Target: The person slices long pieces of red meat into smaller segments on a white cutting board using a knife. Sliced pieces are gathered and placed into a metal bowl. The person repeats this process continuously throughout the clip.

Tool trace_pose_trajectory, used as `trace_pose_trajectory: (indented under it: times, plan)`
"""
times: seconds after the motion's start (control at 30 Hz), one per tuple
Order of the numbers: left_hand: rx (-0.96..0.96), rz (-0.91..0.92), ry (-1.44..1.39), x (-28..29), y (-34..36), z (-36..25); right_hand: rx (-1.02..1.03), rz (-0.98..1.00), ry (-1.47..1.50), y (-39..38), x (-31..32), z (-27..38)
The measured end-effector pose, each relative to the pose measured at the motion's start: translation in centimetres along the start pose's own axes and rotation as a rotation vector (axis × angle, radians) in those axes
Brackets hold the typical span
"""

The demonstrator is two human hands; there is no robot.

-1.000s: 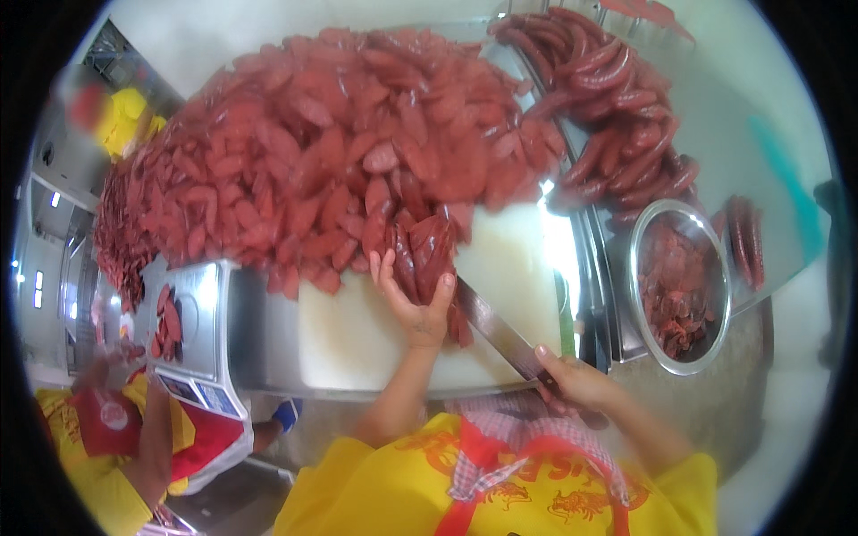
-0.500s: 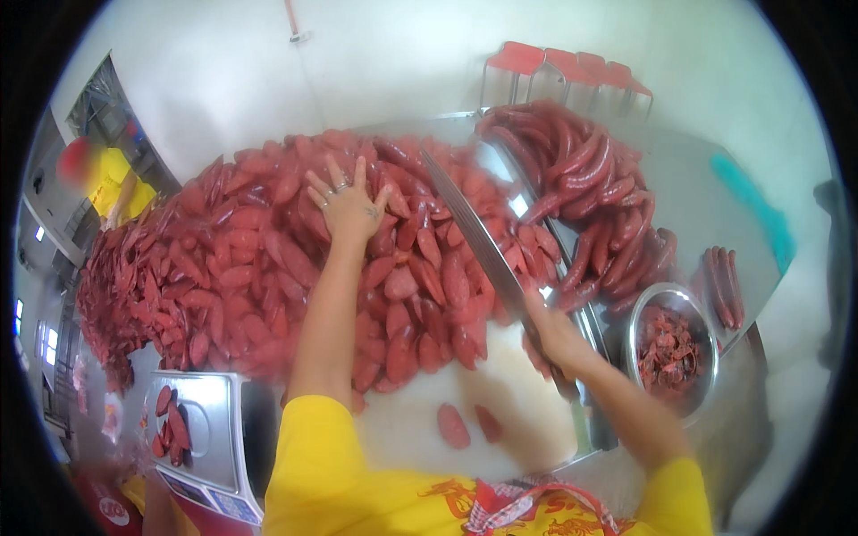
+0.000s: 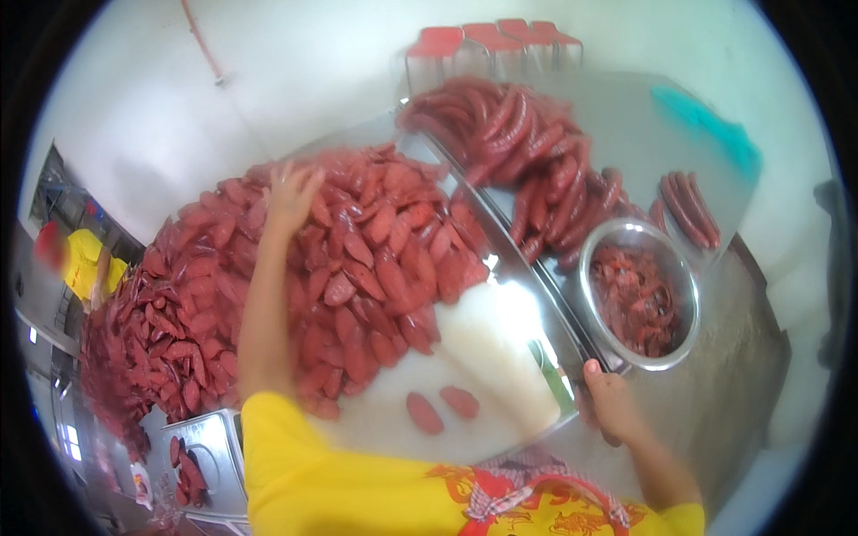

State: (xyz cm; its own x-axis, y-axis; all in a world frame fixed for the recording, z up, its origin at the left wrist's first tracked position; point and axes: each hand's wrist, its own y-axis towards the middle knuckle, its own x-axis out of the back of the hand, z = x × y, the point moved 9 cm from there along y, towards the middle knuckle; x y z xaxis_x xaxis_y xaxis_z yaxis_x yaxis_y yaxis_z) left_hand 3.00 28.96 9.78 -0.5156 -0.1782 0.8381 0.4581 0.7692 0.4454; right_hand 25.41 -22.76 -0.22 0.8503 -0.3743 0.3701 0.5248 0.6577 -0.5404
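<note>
So there's a huge heap of glossy, dark-red oval sausage slices (image 3: 357, 259) behind and left of the bare white cutting board (image 3: 492, 366), and the left hand (image 3: 290, 198), fingers loosely spread, is too blurry over its far side to confirm contact. Right hand's (image 3: 615, 404) curled round a mostly hidden dark handle (image 3: 610, 439), blade hard to make out.

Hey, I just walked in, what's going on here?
The person's left hand is open over the far side of a heap of sliced red sausage; whether it touches is hard to tell. The right hand is closed around what looks like a handle, near a steel bowl of reddish scraps. Two slices lie apart on the white board, and whole sausages are piled on the metal table to the right.
</note>
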Motion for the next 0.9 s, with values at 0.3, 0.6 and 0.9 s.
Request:
trace_pose_trajectory:
  times: [0.3, 0.6, 0.9]
  plan:
    - [-0.448, 0.873, -0.055, -8.2, -36.6, -13.6, -0.060, 0.110, 0.028, -1.9, 0.8, -5.0]
    - [-0.879, 0.242, -0.389, -12.7, -30.2, -23.7, 0.028, 0.175, 0.040, -0.8, -0.6, -4.9]
    - [-0.314, 0.363, -0.225, -14.1, -24.3, -20.1, 0.010, 0.124, 0.196, -0.7, 1.3, -6.6]
